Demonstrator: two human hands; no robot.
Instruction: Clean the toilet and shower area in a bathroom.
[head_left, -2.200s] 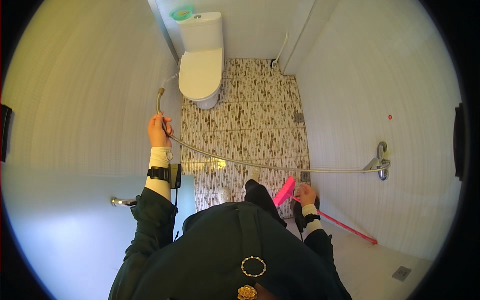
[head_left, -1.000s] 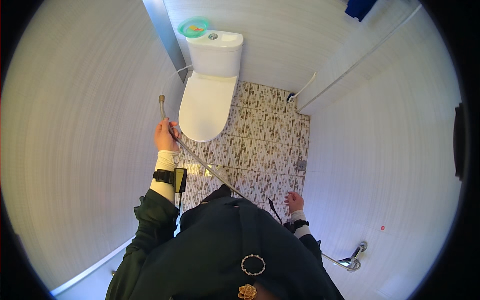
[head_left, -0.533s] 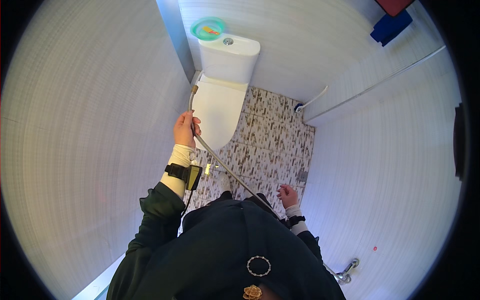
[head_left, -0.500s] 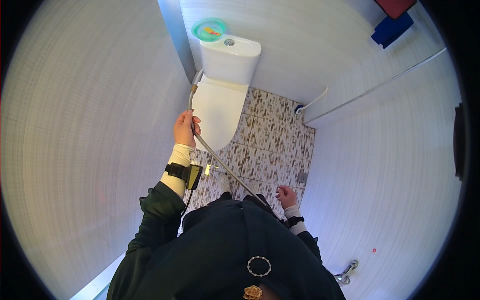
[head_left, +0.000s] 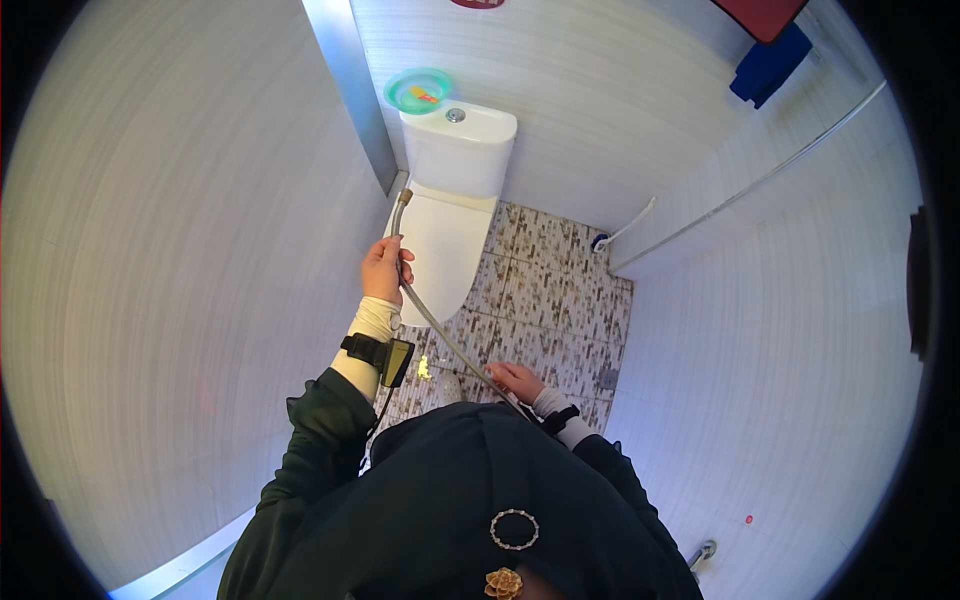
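A grey flexible hose (head_left: 440, 331) with a brass-coloured end runs down from the toilet toward my body. My left hand (head_left: 384, 270) is closed round it just below that end, over the left side of the white toilet's closed lid (head_left: 446, 250). Farther down, my right hand (head_left: 517, 381) has its fingers drawn together at the hose, in front of my waist. Part of the hose is hidden behind my right hand and against my dark clothing.
A green basin (head_left: 397, 97) with a small orange and yellow item rests on the toilet tank (head_left: 480, 123). A white brush handle (head_left: 632, 224) stands in the far right corner. Pale walls flank both sides. A blue cloth (head_left: 770, 66) hangs upper right; a metal tap (head_left: 706, 551) is lower right.
My right hand has moved left and up to the hose. The hose's brass end now points more upright over the lid, and the pale streak beyond it is gone. The view has tilted slightly upward.
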